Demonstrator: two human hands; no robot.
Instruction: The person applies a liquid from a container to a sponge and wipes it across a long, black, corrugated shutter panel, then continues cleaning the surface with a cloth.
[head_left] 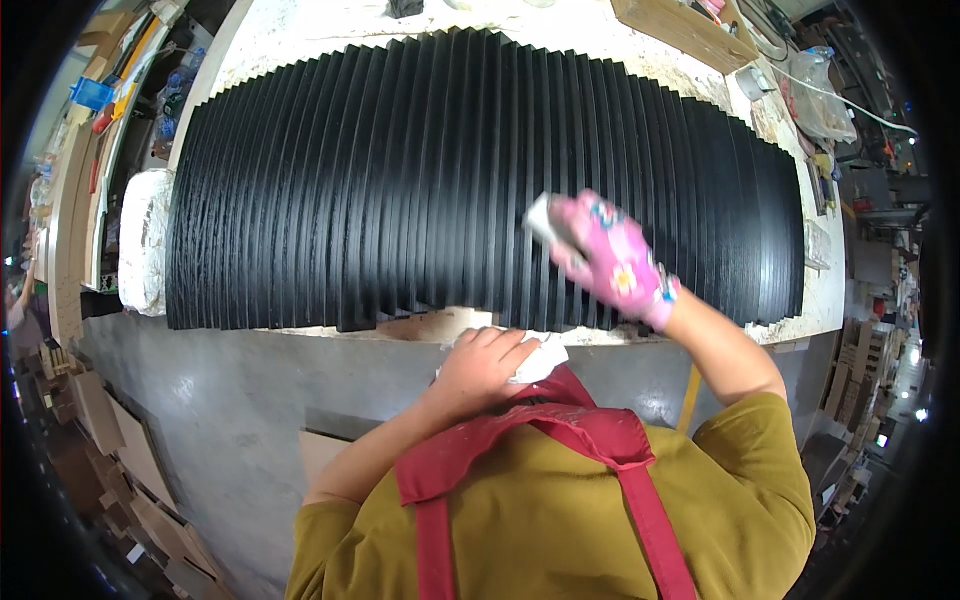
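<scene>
Many black grooved strips [420,180] lie side by side across a white workbench [300,30], overlapping like a fan. My right hand [610,255], in a pink flowered glove, presses a small grey-white pad [545,222] onto the strips right of the middle. My bare left hand [485,365] rests at the near bench edge, closed on a crumpled white cloth [540,358]. I wear an olive shirt and a red apron.
A white padded roll [145,240] lies at the strips' left end. A wooden box [685,30], cables and a plastic bag [825,95] crowd the far right of the bench. Cardboard pieces [110,440] are stacked on the grey floor at lower left.
</scene>
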